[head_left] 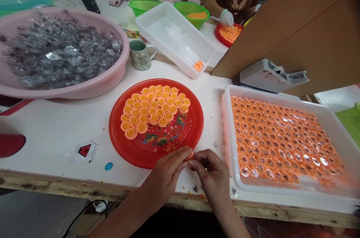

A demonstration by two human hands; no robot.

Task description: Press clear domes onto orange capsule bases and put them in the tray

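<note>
My left hand (171,168) and my right hand (211,172) meet over the front right rim of a red round tray (120,151). Between their fingertips they pinch one small orange piece (191,156), mostly hidden by the fingers. On the tray lie many orange round cups (153,105) with yellow-orange beads in them, and loose beads (173,145) are scattered near my left hand. To the right, a white bin (234,172) holds rows of orange pieces (281,136) topped with shiny clear covers bearing dark prints. Two clear round covers (234,192) rest near the table edge.
A pink basin (107,86) of clear covers (62,50) stands at left. Behind the tray are a mug (140,56), a tilted white bin (168,24) and green bowls (194,24). A tape dispenser (270,75) sits by a cardboard panel (295,28). A co-worker's gloved hand (226,18) is beyond.
</note>
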